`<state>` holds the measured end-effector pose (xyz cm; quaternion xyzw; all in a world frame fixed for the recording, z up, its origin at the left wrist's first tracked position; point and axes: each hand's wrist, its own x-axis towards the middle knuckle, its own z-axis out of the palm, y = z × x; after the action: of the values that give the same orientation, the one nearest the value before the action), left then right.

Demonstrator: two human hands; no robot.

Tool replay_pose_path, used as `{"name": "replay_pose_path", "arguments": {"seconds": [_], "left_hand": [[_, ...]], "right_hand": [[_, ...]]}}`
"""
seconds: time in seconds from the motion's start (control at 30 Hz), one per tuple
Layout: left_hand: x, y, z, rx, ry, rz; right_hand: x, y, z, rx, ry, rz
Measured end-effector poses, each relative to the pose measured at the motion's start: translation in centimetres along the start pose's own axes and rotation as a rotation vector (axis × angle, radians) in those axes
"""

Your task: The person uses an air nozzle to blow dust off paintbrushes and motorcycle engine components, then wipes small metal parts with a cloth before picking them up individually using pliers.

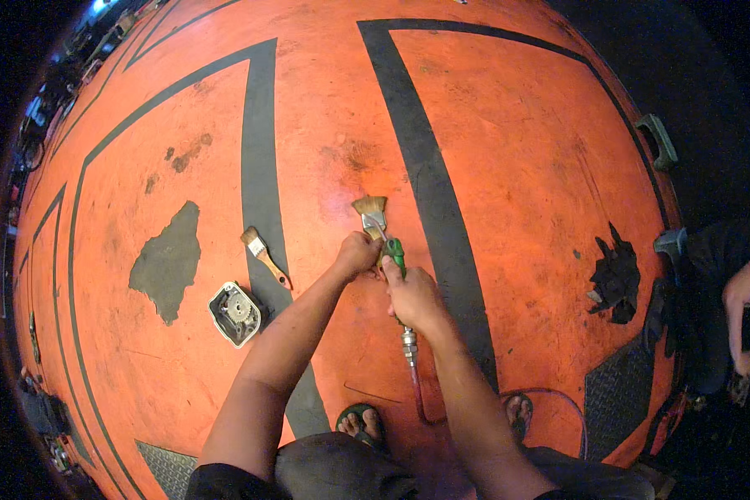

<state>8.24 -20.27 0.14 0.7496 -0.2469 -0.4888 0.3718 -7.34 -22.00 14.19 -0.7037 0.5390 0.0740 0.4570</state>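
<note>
The person stands on an orange floor (517, 167) with wide black lines painted on it, and both forearms come into the picture from the lower edge. The left hand (357, 254) is closed around the handle of a paintbrush (371, 212); its pale bristles point away from the person, above the knuckles. The right hand (412, 298) is closed around a green air gun (394, 250), and the thin metal nozzle of the gun reaches up to the metal band of the brush. The two hands are just beside each other, near the middle of the picture. From under the right hand a metal fitting (409, 343) comes out, and a reddish hose (417, 392) goes down from it to the floor near the feet.

To the left of the hands, a second paintbrush (264, 254) with a wooden handle lies on the floor, partly on a black line. Near it, lower and more to the left, a small metal cover (236, 313) lies with its open side up, and gears show inside it. The toes of the person, in sandals (360, 421), show at the lower edge. At the right rim another person (737, 300) in dark clothes is partly visible.
</note>
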Motion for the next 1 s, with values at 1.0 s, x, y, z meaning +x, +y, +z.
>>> {"name": "replay_pose_path", "arguments": {"seconds": [1.0], "left_hand": [[2.0,-2.1,-0.5,0.179,0.011,0.041]], "right_hand": [[1.0,3.5,0.6,0.316,-0.094,-0.098]]}}
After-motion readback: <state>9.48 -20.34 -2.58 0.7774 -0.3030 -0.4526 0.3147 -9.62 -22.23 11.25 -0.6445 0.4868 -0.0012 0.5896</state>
